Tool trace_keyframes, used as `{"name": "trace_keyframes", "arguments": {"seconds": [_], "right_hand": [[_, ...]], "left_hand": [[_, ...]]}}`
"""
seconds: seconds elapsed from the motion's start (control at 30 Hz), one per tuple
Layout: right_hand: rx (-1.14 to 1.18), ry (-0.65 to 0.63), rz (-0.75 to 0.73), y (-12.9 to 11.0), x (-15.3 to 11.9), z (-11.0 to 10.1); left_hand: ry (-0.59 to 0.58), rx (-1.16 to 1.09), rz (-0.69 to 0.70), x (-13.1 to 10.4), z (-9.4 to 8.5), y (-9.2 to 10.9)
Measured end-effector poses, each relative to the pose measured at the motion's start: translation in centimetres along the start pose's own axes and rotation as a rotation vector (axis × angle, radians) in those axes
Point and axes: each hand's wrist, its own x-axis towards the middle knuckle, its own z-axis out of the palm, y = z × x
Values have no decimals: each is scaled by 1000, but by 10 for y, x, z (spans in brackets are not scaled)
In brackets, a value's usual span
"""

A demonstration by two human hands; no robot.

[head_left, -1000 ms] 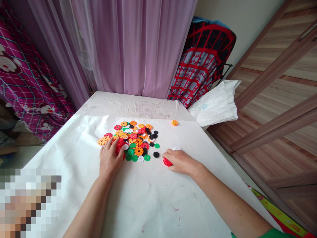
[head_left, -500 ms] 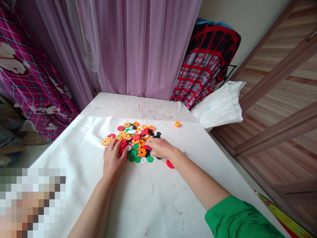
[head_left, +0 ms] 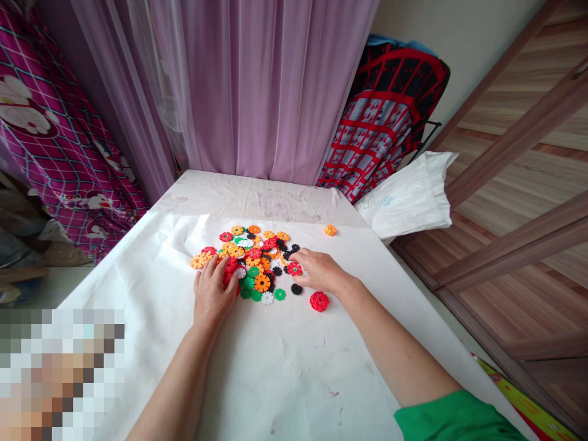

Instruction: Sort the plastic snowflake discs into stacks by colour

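Note:
A pile of notched plastic snowflake discs in orange, red, green, white and black lies on the white table cover. My left hand rests at the pile's left edge with fingers apart, against red discs between its thumb and forefinger. Orange discs lie just beyond those fingertips. At the pile's right side, my right hand pinches a red disc between thumb and fingers. Close below it sit a black disc and a small stack of red discs.
An orange stack stands apart at the back right. A white bag hangs at the table's right edge. Purple curtains are behind, wooden doors to the right, and a pixelated patch covers the lower left.
My right hand has moved right, out of the pile, with a red disc in its fingers. The red stack it partly covered now shows fully. My left hand has hardly moved.

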Motion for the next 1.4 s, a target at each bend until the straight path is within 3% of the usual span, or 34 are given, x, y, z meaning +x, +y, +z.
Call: {"name": "trace_keyframes", "arguments": {"seconds": [0.17, 0.27, 0.57, 0.77, 0.93, 1.07, 1.23, 1.4], "right_hand": [[65, -32, 96, 25, -54, 4], [69, -36, 102, 30, -72, 13], [62, -31, 83, 23, -76, 25], [65, -37, 89, 24, -76, 19], [70, 3, 73, 15, -47, 3], [19, 8, 18, -1, -1, 2], [-6, 109, 24, -15, 60, 7], [-76, 15, 49, -17, 101, 4]], "left_hand": [[28, -7, 26, 0, 1, -1], [22, -10, 26, 0, 2, -3], [33, -7, 42, 1, 4, -8], [32, -1, 44, 1, 3, -7], [29, -6, 39, 0, 3, -6], [34, -26, 26, -1, 3, -5], [47, -21, 13, -1, 5, -6], [54, -27, 16, -2, 6, -7]]}}
